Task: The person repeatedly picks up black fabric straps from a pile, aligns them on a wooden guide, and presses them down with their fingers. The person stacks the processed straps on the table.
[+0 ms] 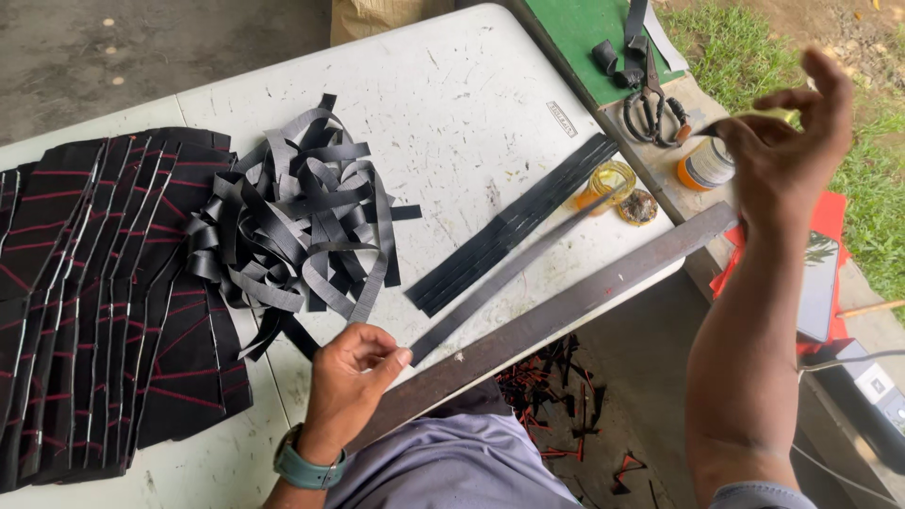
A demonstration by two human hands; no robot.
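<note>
The left hand (356, 363) pinched the end of a black strip (509, 275) on the table (452, 104), while the right hand (787, 141), fingers loosely spread, seemingly gripped a brush (754, 118) above a jar (707, 165).

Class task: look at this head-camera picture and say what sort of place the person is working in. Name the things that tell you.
Probably an open-sided craft workshop: a white folding table carries a tangle of cut black strips and stitched black panels, with scissors nearby, and grass beside it.
</note>
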